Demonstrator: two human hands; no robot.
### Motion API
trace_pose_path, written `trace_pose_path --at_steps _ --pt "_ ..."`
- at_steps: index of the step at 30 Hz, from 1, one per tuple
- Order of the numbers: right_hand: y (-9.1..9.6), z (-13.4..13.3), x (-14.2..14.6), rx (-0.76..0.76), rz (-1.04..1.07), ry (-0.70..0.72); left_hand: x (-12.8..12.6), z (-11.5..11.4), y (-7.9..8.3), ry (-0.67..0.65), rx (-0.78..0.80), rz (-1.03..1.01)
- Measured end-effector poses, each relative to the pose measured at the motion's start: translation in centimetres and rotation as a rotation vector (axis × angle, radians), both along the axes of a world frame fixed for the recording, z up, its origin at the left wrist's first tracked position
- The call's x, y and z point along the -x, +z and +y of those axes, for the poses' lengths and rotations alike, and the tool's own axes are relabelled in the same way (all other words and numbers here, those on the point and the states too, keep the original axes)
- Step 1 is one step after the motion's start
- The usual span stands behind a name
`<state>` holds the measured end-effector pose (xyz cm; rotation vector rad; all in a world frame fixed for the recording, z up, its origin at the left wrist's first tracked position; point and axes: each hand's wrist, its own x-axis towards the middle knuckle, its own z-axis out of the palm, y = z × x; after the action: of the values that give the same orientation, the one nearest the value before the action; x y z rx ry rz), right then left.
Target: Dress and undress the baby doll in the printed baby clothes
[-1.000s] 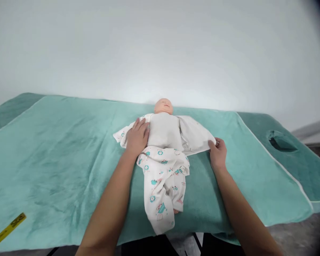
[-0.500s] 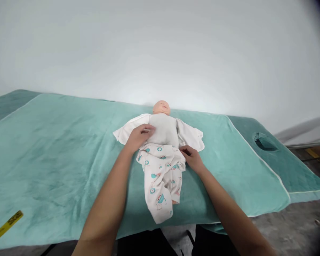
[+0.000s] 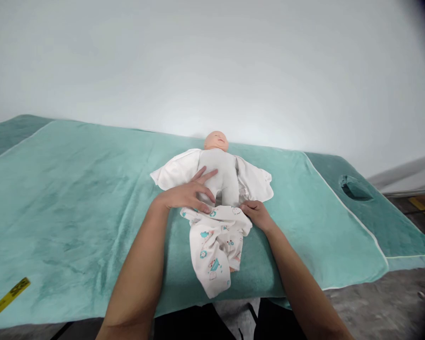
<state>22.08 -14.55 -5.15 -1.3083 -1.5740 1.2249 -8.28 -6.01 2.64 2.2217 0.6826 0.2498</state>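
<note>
A baby doll (image 3: 217, 165) with a soft grey body lies on its back, head toward the wall. White printed pants (image 3: 217, 250) cover its lower legs, their waistband down around the thighs. My left hand (image 3: 189, 193) rests with fingers spread over the doll's lower belly and hip, its thumb side touching the waistband. At the other side of the waistband, my right hand (image 3: 255, 212) is closed on the pants' edge. A white top (image 3: 255, 179) lies spread open, its sleeves out to both sides of the doll.
Green plush sheets (image 3: 74, 203) cover the padded table, which has a face hole (image 3: 356, 188) at the right end. A yellow tape strip (image 3: 7, 300) lies at the front left. A pale wall (image 3: 212, 66) stands behind.
The pants' waistband has moved down from the doll's waist to its thighs, baring the tops of the grey legs. My left fingers have spread; my right hand has shifted slightly down.
</note>
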Motion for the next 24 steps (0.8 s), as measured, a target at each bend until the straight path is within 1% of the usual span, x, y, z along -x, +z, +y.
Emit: trace_pose_path --at_steps 2,3,6,8,12,15,17,19,21,23,24 --pt "-0.3 0.0 -0.2 0.038 0.019 -0.007 0.1 0.1 0.0 -0.023 -0.005 -0.005" --pt "-0.4 0.0 -0.4 0.060 0.034 0.029 0.2 0.2 -0.1 -0.038 -0.004 -0.003" --pt "-0.3 0.0 -0.9 0.113 0.075 0.209 0.6 0.5 -0.2 -0.080 0.011 0.012" --pt "0.1 0.1 -1.1 0.126 0.088 0.310 0.8 0.5 -0.3 -0.092 0.014 0.006" --pt "1.4 0.2 -1.1 0.189 0.002 0.441 0.6 0.3 0.1 -0.096 0.000 0.000" --pt "2.0 0.0 -1.0 0.201 -0.059 0.501 0.5 0.2 0.5 -0.086 0.013 -0.009" --pt "2.0 -0.5 -0.8 0.166 -0.052 0.479 0.7 0.2 0.6 -0.063 0.051 -0.065" --pt "1.8 -1.2 -0.3 0.087 -0.040 0.396 0.9 0.2 0.5 -0.016 0.103 -0.177" --pt "1.8 -1.7 0.3 -0.039 -0.075 0.294 1.0 0.1 0.2 0.047 0.172 -0.333" --pt "2.2 -1.9 0.9 -0.197 -0.184 0.174 1.0 0.0 -0.2 0.125 0.252 -0.479" --pt "2.6 -1.8 1.1 -0.282 -0.258 0.091 1.0 -0.1 -0.4 0.167 0.287 -0.529"
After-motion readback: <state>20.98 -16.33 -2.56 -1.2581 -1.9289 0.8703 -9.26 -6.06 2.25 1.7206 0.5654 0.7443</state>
